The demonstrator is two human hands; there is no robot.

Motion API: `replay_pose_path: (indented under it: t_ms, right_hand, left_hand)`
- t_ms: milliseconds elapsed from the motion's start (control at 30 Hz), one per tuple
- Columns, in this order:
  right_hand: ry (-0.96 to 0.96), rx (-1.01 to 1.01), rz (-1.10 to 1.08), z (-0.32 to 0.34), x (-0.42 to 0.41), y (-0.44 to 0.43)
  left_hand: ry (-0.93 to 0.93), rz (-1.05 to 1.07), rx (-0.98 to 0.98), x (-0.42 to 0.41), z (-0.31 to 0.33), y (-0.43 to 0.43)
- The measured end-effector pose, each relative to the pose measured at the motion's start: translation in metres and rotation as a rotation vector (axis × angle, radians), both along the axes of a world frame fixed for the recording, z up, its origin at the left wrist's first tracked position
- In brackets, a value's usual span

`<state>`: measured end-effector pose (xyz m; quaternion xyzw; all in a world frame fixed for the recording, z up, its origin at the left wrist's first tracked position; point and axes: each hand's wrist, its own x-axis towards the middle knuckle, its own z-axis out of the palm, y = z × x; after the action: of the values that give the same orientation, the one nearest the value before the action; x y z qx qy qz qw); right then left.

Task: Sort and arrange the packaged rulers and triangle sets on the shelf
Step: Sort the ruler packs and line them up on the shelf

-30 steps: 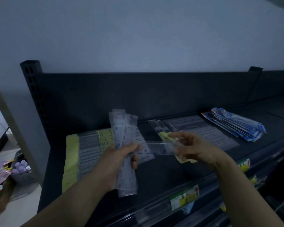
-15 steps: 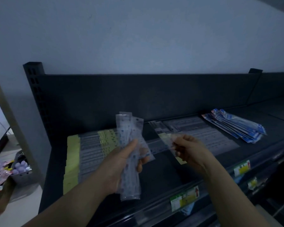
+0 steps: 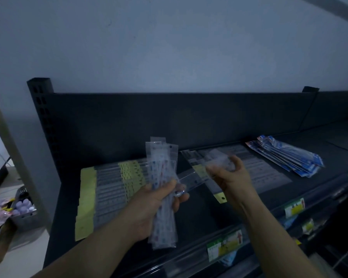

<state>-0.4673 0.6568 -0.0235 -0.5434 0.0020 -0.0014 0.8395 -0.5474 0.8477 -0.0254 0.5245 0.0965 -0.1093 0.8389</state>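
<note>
Our left hand [image 3: 159, 199] grips a bundle of packaged rulers [image 3: 162, 169]. At its three o'clock, our right hand [image 3: 231, 177] pinches a blurred clear packet [image 3: 219, 160].

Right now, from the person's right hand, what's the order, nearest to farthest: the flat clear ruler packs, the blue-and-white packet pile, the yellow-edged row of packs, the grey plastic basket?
1. Flat clear ruler packs, on the shelf right by the right hand.
2. Blue-and-white packet pile, to its right.
3. Yellow-edged row of packs, to its left.
4. Grey plastic basket, far left, off the shelf.
</note>
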Motion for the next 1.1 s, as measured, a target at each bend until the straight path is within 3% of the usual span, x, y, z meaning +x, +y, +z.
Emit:
replay_pose_path:
  t_ms: [133, 300, 533, 700, 933, 1100]
  right_hand:
    - [-0.026, 0.094, 0.131, -0.011, -0.005, 0.016]
    - [-0.007, 0.045, 0.252, -0.009, -0.007, 0.020]
    - [0.022, 0.106, 0.217, 0.009, -0.003, 0.008]
    - [-0.002, 0.011, 0.129, 0.006, -0.003, 0.013]
    - [0.038, -0.100, 0.074, 0.005, 0.001, -0.010]
    - [0.071, 0.066, 0.081, 0.002, -0.002, -0.009]
  left_hand:
    - [0.003, 0.016, -0.096, -0.003, 0.004, -0.009]
    - [0.022, 0.029, 0.022, -0.004, 0.002, -0.004]
    - [-0.002, 0.090, 0.070, 0.002, 0.000, 0.009]
    - [-0.081, 0.036, 0.101, 0.000, 0.000, 0.005]
    - [-0.031, 0.161, 0.084, 0.006, -0.006, 0.011]
    - [-0.046, 0.222, 0.022, 0.010, -0.007, 0.012]
